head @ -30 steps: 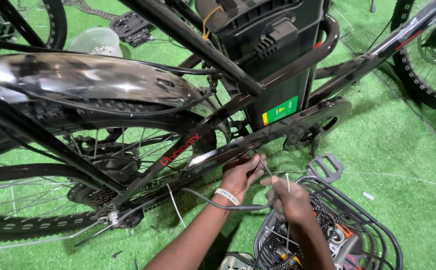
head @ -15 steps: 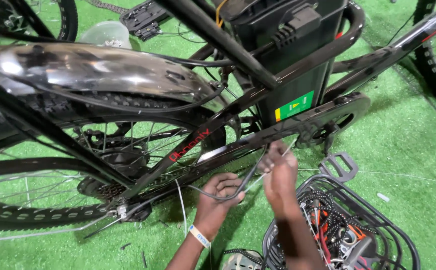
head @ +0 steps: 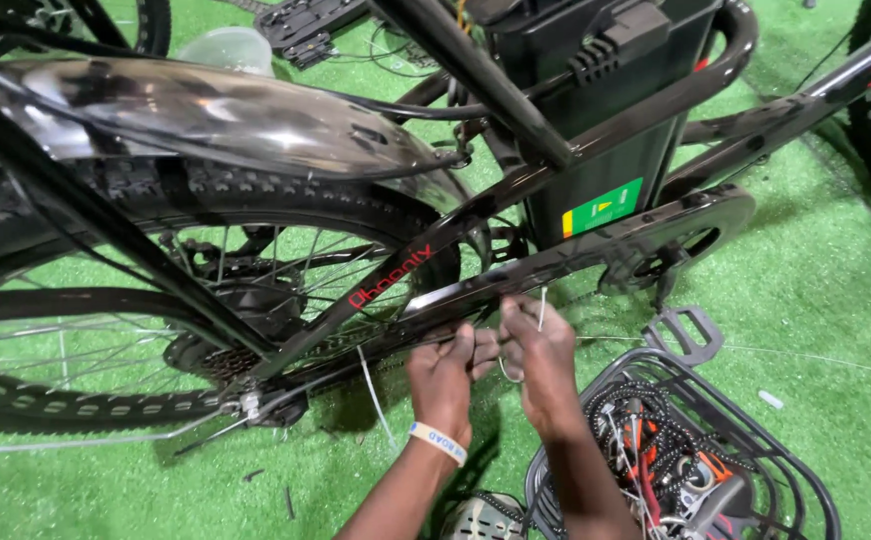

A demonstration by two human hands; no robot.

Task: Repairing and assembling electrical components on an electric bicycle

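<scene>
A black electric bicycle stands on green turf, its chain stay [head: 516, 285] running across the middle. My left hand [head: 446, 375], with a white wristband, presses against the stay from below, fingers curled on a thin dark cable. My right hand [head: 541, 355] sits beside it, pinching a white zip tie [head: 541, 310] whose tail sticks upward. Both hands touch each other under the chain guard [head: 646, 240]. A second white tie [head: 374, 385] hangs from the frame to the left.
The rear wheel [head: 156, 300] and shiny mudguard [head: 226, 115] fill the left. A black battery box [head: 606, 130] sits on the frame. A black wire basket [head: 686, 450] with cables and parts lies at lower right, beside a pedal [head: 686, 335].
Both hands rose slightly and closed together under the chain stay. The right hand now holds the white tie's tail upright; the view shifted a little.
</scene>
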